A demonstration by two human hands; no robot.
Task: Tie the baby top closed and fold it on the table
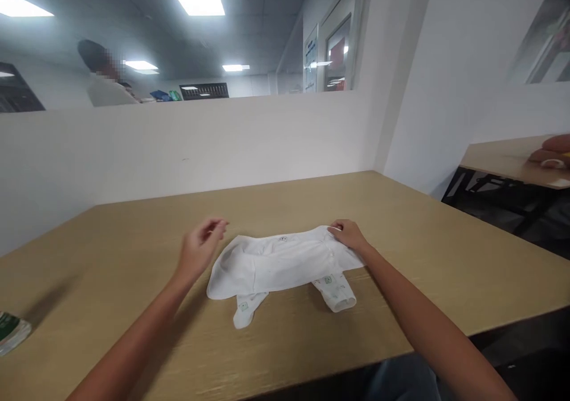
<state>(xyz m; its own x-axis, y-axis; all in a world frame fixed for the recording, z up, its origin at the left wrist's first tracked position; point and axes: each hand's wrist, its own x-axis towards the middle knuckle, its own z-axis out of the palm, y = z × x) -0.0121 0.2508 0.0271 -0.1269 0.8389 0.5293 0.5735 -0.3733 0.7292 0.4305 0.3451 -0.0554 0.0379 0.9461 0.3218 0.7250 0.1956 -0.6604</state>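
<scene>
A white baby garment (285, 264) lies folded on the wooden table, with a small dark print near its far edge. Two short sleeves with green prints stick out towards me from beneath it: the left sleeve (249, 307) and the right sleeve (336, 293). My right hand (347, 234) has its fingers closed on the garment's far right edge. Raised just beyond the garment's left end, my left hand (202, 243) is apart from the cloth. Its fingers are loosely curled, with a gap to the thumb and nothing visible between them.
The table (155, 229) meets a white wall (231, 145) with a window above it. Through the glass a person (107, 80) shows. A clear bottle (11, 332) with a green label lies at the left edge. Another table (503, 157) stands to the right, bearing a brownish plush-looking object (554, 150).
</scene>
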